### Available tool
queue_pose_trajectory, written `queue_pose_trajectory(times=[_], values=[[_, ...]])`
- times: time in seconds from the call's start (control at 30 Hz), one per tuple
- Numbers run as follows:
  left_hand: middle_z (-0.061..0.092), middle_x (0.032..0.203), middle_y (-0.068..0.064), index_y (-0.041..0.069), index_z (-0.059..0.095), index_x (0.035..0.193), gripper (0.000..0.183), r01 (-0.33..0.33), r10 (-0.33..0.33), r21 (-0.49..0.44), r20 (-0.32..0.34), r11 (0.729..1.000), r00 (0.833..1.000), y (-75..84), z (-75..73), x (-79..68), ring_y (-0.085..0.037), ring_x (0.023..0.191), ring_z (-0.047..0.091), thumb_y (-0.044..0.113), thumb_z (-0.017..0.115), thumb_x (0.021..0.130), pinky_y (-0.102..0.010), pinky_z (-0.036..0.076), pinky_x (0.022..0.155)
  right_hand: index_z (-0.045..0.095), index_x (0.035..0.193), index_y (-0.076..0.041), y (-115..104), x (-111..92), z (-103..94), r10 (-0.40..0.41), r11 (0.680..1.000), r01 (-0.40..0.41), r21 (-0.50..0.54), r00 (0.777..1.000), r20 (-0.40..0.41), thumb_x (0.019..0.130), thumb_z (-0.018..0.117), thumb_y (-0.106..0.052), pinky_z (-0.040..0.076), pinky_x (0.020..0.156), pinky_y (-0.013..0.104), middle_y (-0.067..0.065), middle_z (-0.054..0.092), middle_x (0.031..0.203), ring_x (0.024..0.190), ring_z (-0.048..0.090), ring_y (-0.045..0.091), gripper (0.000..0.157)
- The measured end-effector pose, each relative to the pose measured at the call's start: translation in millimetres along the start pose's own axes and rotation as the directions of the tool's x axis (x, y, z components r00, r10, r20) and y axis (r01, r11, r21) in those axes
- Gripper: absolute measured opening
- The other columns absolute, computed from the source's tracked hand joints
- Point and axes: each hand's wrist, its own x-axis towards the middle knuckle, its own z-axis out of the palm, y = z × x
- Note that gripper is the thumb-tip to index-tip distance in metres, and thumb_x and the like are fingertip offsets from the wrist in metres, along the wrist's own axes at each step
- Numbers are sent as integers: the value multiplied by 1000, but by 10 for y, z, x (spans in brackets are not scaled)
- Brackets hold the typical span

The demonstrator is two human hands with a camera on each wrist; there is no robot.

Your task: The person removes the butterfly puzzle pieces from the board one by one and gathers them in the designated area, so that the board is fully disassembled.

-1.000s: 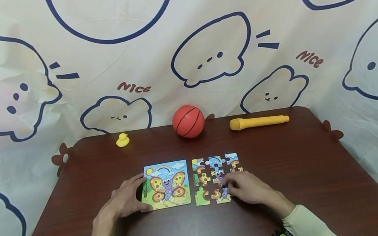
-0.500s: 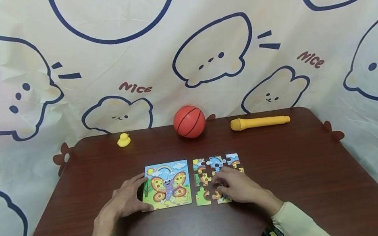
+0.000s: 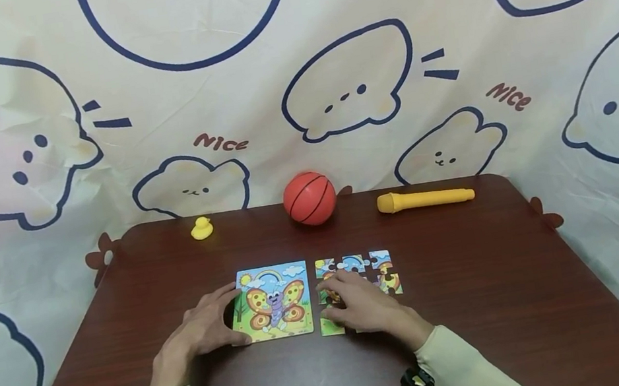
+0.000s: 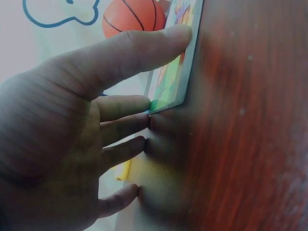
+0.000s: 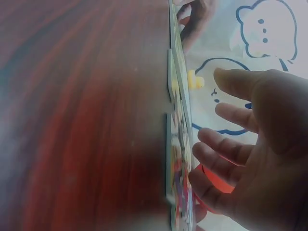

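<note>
My left hand (image 3: 203,325) rests at the left side of a square butterfly picture board (image 3: 273,304) lying flat on the table. In the left wrist view the thumb (image 4: 159,45) touches the board's near edge and the index fingertip meets its corner; the other fingers extend beside it. Just right of the board, separated jigsaw puzzle pieces (image 3: 381,260) are laid out in rows. Over the left and middle pieces hovers my right hand (image 3: 365,308), hiding several of them. The right wrist view shows its fingers (image 5: 224,147) loosely bent and apart above the pieces, holding nothing.
Along the table's back edge are a yellow rubber duck (image 3: 202,228), a red toy basketball (image 3: 309,199) and a yellow toy microphone (image 3: 424,198). A patterned cloth (image 3: 254,101) hangs behind the dark wooden table (image 3: 499,298).
My right hand has moved left across the puzzle pieces, uncovering those at the right and covering those nearer the board. My left hand and the board have stayed in place.
</note>
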Motion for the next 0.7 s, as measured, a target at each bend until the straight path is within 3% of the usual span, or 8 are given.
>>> queue_pose_trajectory(times=[0.47, 0.7], values=[[34, 155, -13, 10, 44, 145, 99, 8, -8, -6, -2, 1000, 1000, -1, -10, -9, -39, 138, 34, 48, 86, 63, -70, 29, 98, 57, 133, -28, -209, 153, 117, -13, 992, 16, -127, 1000, 26, 89, 66, -45, 46, 96, 42, -3, 56, 127, 118, 51, 16, 49], [34, 155, -12, 11, 44, 145, 99, 10, -10, -7, -3, 1000, 1000, 3, -3, -9, -38, 138, 34, 48, 86, 64, -70, 29, 99, 61, 128, -26, -307, 222, 162, -35, 988, 41, -150, 999, 41, 89, 67, -38, 48, 93, 38, -4, 59, 121, 112, 53, 13, 41]])
